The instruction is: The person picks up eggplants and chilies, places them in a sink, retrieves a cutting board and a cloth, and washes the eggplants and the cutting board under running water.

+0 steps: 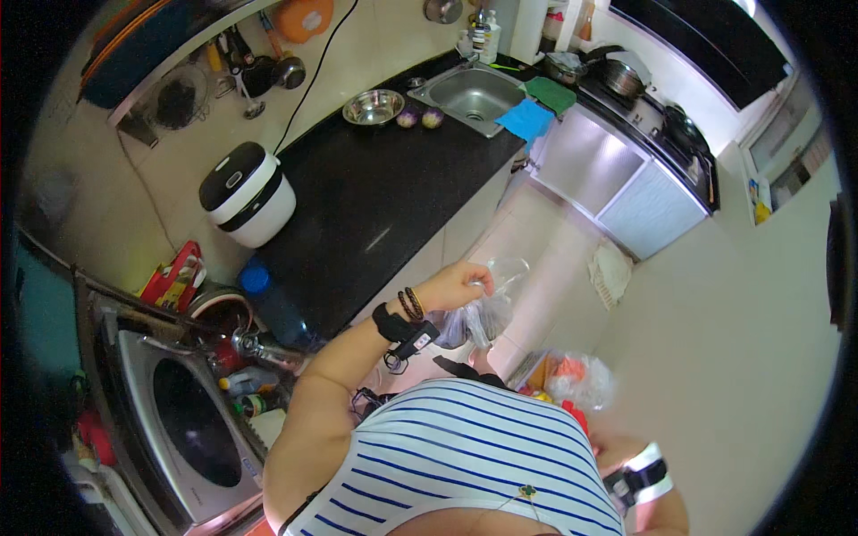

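My left hand [462, 287] is closed on the gathered top of a clear plastic bag [493, 318], which hangs over the floor just off the counter's front edge. Dark purplish contents show through the bag, too blurred to name. Low at the right side of my body is my right hand [603, 449], mostly hidden behind my striped top; its fingers cannot be made out. Near it are a clear bag with something orange-red inside [576, 378] and a bit of red material [575, 415].
The black countertop [375, 194] bears a rice cooker [249, 194], a steel bowl [373, 108] and two purple-white round vegetables [420, 119] beside the sink [472, 97]. Bottles [251, 385] crowd near the microwave oven [191, 429]. A cloth [610, 271] lies on the floor.
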Available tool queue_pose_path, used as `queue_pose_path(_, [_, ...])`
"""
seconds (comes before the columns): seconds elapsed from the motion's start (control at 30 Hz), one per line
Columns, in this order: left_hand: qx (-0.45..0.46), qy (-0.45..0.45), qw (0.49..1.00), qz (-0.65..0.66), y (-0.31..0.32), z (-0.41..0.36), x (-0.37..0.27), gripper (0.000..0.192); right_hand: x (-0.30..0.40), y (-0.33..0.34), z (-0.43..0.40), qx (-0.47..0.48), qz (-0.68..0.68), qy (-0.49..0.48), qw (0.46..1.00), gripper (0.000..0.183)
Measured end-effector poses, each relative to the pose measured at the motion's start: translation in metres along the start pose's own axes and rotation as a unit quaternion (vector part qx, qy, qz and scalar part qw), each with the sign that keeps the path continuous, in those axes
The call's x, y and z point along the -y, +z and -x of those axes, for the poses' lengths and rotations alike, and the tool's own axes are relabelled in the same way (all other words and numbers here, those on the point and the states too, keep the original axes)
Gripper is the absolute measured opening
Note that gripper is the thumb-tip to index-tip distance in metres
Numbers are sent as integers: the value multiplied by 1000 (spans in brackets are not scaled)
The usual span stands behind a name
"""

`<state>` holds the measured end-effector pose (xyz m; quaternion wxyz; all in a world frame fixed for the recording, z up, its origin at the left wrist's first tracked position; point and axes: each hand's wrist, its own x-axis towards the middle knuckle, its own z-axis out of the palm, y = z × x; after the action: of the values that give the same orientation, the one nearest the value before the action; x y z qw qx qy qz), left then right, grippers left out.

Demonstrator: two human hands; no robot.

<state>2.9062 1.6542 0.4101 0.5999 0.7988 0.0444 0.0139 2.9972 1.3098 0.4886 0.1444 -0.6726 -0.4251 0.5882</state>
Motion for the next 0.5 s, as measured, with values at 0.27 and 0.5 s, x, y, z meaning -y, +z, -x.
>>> queue_pose_path(0.27, [-145, 51, 987, 41, -118, -103, 5, 25, 110, -277, -119, -78, 154, -228, 958, 19])
queue_pose_path(0.5, [-231, 0, 967, -110, -195, -199, 9, 37, 136, -357, -354, -202, 126, -481, 844, 17])
